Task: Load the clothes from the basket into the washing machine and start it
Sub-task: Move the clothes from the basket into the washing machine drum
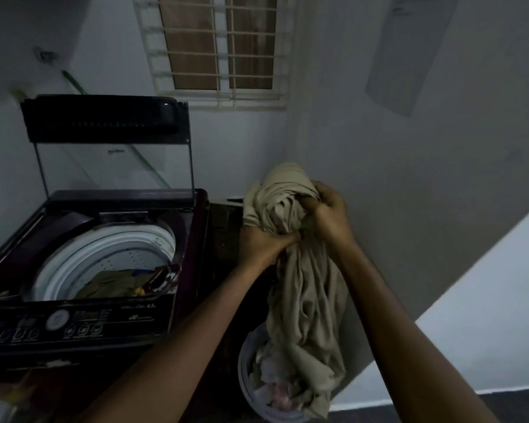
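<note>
While both hands were bunching it up at the centre right of the frame, the beige garment (300, 270) hung in a long twisted rope, its top wadded above the knuckles and its tail trailing down into the basket (241, 366) at the lower centre. The left hand (266, 242) had its fingers curled tight into the cloth from the side, and the right hand (327, 215) clutched the wad just above it, so each was gripping the same piece.

As I judged it, the trouble lay in that hanging tail. Carried across to the left as it was, it could have dragged the pale clothes (272, 392) lying under it out of the basket, or draped over the near wall of the washing machine (193, 239) instead of dropping inside. Gathering more of it first looked wise. The dim light would not have helped.

The basket held a heap of light-coloured pieces, too murky to sort out. Left of it, the machine stood with its lid (104, 117) raised upright at the upper left, and the white drum (104, 254) was open below. An olive garment (113, 282) and some dark red and yellow bits lay in its bottom, with plenty of room above them. The control panel (74, 322) ran along the lower left, no hand on it. A barred window (217, 47) sat at the top centre.
</note>
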A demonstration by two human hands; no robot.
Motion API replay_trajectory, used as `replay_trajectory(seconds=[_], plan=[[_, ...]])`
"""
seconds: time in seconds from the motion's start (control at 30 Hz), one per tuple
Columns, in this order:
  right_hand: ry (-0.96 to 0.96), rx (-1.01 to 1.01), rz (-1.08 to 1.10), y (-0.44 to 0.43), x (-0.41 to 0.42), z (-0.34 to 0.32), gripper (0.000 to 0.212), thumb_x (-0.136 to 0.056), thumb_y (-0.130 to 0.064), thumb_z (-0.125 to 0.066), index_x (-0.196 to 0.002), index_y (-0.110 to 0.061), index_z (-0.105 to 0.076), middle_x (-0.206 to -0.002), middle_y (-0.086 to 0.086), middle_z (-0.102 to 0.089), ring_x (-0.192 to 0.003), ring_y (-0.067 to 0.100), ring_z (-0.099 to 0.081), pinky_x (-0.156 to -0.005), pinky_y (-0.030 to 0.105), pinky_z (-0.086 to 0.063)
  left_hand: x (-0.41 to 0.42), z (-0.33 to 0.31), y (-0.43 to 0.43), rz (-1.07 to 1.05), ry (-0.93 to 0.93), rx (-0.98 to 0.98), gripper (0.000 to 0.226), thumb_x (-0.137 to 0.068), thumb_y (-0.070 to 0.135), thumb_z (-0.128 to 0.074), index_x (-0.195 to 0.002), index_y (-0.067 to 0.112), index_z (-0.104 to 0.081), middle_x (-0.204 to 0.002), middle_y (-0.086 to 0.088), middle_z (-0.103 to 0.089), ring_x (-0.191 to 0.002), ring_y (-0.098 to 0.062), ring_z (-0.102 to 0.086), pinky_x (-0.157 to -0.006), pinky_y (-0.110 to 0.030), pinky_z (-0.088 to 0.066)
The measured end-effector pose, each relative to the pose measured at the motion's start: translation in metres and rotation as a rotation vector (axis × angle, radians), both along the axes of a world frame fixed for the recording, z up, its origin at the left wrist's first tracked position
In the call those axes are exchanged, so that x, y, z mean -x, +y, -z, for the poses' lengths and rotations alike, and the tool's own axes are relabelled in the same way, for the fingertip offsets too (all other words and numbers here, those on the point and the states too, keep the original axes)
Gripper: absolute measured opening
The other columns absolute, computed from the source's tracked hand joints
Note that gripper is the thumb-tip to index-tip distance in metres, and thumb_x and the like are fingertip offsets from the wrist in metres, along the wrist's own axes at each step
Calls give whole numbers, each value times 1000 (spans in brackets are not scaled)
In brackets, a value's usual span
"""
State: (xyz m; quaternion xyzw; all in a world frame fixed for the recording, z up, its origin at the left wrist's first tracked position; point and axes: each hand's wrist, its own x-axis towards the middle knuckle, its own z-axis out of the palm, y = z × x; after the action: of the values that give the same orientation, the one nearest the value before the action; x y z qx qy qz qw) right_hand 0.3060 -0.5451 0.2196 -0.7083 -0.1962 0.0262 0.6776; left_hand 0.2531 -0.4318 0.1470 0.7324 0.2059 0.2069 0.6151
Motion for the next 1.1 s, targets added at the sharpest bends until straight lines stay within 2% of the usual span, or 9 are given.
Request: replay_trajectory(seconds=[0.17,0.27,0.37,0.53,0.6,0.73,0.9,1.0,1.1], plan=[[53,-29,-312,-23,8,-5,40,-94,-7,-56,-133,-7,-52,-126,3,-63,-111,8,-62,-93,24,-52,-4,-19,-6,-189,-121,160,75,-51,35,-87,-121,16,-64,-117,0,-69,-106,-16,-66,-94,-42,-56],[-6,241,-152,-51,7,39,87,-77,-30,-79,-148,-29,-29,-141,-22,-38,-119,-16,-42,-101,16,-41,-8,-34,-7,-251,-209,263,60,-63,17,-88,-118,15,-65,-114,1,-69,-105,-14,-66,-94,-34,-55],[87,358,-244,-51,20,101,114,-62,-38,-89,-148,-36,-15,-143,-25,-30,-127,-6,-37,-104,18,-35,-13,-52,-6,-257,-295,489,54,-64,12,-85,-115,13,-66,-111,1,-72,-100,-14,-69,-91,-35,-57],[90,334,-37,-39,12,154,28,-84,-6,-69,-109,-16,-64,-108,2,-66,-102,18,-63,-84,32,-54,-13,-54,16,-293,-273,458,62,-58,18,-86,-117,15,-66,-110,2,-72,-98,-14,-70,-92,-38,-57],[98,315,80,-56,-2,140,27,-76,-5,-58,-101,-7,-69,-95,9,-68,-92,19,-61,-72,28,-50,-6,-48,39,-344,-226,289,65,-55,24,-87,-116,17,-66,-111,4,-71,-99,-12,-69,-91,-30,-56],[59,150,266,-64,-27,77,30,-73,-11,-49,-95,-4,-69,-90,10,-67,-84,16,-58,-72,29,-46,9,-37,55,-356,41,-142,58,-58,32,-90,-110,16,-70,-110,-2,-72,-99,-18,-68,-80,-23,-50],[-5,-21,174,-11,-12,11,18,-94,-4,-49,-100,-9,-65,-91,1,-68,-79,7,-62,-72,18,-52,9,-36,37,-148,83,-271,58,-65,26,-85,-118,21,-61,-106,4,-65,-100,-15,-64,-74,-16,-44],[100,-29,80,1,-7,4,15,-97,-27,-52,-96,-21,-65,-101,6,-71,-94,22,-67,-83,38,-57,13,-35,41,197,-16,-164,71,-73,7,-80,-128,29,-40,-126,4,-49,-124,-14,-49,-93,-14,-43],[183,-50,14,2,-1,0,21,-100,-29,-48,-99,-17,-65,-99,8,-71,-92,25,-69,-78,36,-58,12,-20,46,411,149,-262,130,-54,55,-90,-153,31,-10,-160,3,-14,-147,-15,-20,-118,-33,-28]])
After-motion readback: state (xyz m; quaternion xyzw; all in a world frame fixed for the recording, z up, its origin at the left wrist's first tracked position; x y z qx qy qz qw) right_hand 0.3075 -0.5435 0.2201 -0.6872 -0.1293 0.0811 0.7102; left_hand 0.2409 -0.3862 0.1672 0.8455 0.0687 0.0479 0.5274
